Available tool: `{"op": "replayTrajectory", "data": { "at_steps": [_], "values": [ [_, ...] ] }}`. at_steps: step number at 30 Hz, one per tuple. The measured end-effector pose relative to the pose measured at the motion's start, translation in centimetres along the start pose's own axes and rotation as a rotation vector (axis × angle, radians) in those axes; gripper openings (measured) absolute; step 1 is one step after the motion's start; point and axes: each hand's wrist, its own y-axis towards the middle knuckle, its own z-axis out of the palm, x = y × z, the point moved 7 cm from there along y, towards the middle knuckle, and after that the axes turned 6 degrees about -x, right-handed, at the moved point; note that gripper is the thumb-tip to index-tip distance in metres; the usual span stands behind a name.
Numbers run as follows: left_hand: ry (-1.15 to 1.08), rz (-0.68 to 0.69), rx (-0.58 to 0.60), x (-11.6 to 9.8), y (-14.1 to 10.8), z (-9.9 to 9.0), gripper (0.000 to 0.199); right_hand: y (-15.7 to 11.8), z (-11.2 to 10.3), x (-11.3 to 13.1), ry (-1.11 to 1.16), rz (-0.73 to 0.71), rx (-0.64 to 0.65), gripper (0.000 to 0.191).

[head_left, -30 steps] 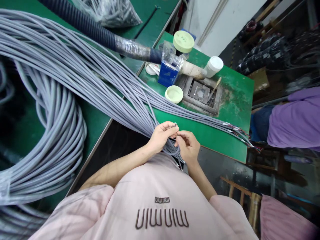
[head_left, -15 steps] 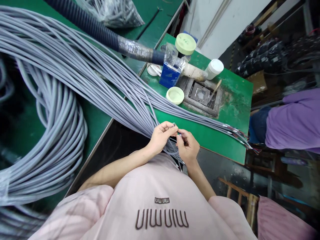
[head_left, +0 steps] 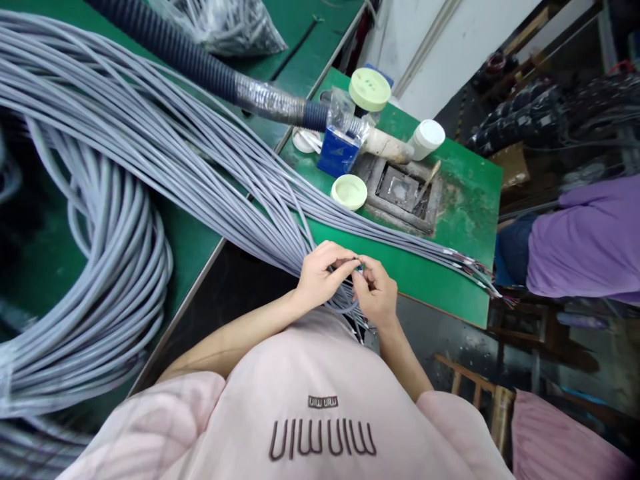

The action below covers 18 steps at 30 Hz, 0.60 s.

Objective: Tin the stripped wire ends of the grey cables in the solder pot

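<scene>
Thin coloured wires (head_left: 359, 267) at a cable end are pinched between my hands, just in front of my body. My left hand (head_left: 324, 272) is closed, thumb and index fingertips meeting on them. Facing it, my right hand (head_left: 376, 289) is closed too, its fingertips on the same wires; fine detail is hidden by the fingers. Grey cables (head_left: 270, 193) run in a thick bundle from the left and pass beneath my hands. More cable ends (head_left: 357, 317) hang below, close to my shirt. Other stripped ends (head_left: 475, 270) lie at the table's right edge.
On the green table (head_left: 465, 200) stand a soot-stained square pot (head_left: 400, 190) with a stick, a pale green dish (head_left: 349, 192), a white tub (head_left: 427, 138) and a blue box (head_left: 337, 150) under a dark ribbed hose (head_left: 200, 67). Coiled cable (head_left: 125, 267) lies left. A person in purple (head_left: 585, 240) is at right.
My left fingertips have shifted slightly right and down, nearer my right fingers. The silvery tips that showed above my left fingers are now out of sight. My right hand has barely moved.
</scene>
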Motion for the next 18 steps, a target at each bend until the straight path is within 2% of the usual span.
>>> {"op": "replayTrajectory", "data": {
  "at_steps": [2,4,9,11,14,18],
  "values": [
    [0.077,0.146,0.041,-0.9,0.0,0.1,0.008,0.1,0.1,0.1,-0.027,0.001,0.018,0.023],
    [0.092,0.168,0.065,-1.1,0.1,0.3,0.009,0.1,0.2,0.2,-0.033,0.021,0.032,0.023],
    [-0.03,-0.108,0.039,0.2,0.6,0.2,0.013,0.7,-0.4,-0.2,0.065,0.146,-0.004,0.024],
    [-0.079,-0.164,0.019,0.4,1.1,-0.3,0.019,1.5,-1.0,-0.8,0.144,0.226,-0.023,0.026],
    [-0.007,-0.058,-0.03,0.0,2.3,-1.7,0.023,3.8,-2.0,-1.4,0.222,0.274,-0.037,0.028],
    [0.202,0.191,-0.104,0.3,3.7,-3.4,0.02,8.4,-2.9,-2.0,0.197,0.197,-0.063,0.025]
  ]
}}
